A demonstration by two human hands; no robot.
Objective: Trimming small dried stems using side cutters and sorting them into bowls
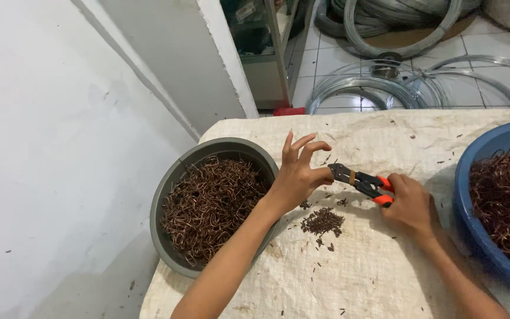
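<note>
Both of our hands work over a table covered with a pale woven sack cloth [373,272], seen from the head camera. Our left hand [299,174] has thumb and forefinger pinched together right at the nose of the cutting pliers [361,183], on something too small for us to make out, while the other three fingers fan upward and apart. Our right hand [411,207] is wrapped around the orange handles of the pliers, squeezing them close, with the dark metal head pointing left toward the left fingertips. Just below the pliers' head lies a small heap of dark cut bits [322,221], with a few strays scattered on the cloth around it. Beside our left forearm sits a grey round basin [172,177] heaped with thin copper-brown wire hooks. At the right edge stands a blue basin [473,159] holding darker reddish-brown wire pieces. Beyond the table, coils of silver-grey wire [385,88] lie on the white tiled floor.
</note>
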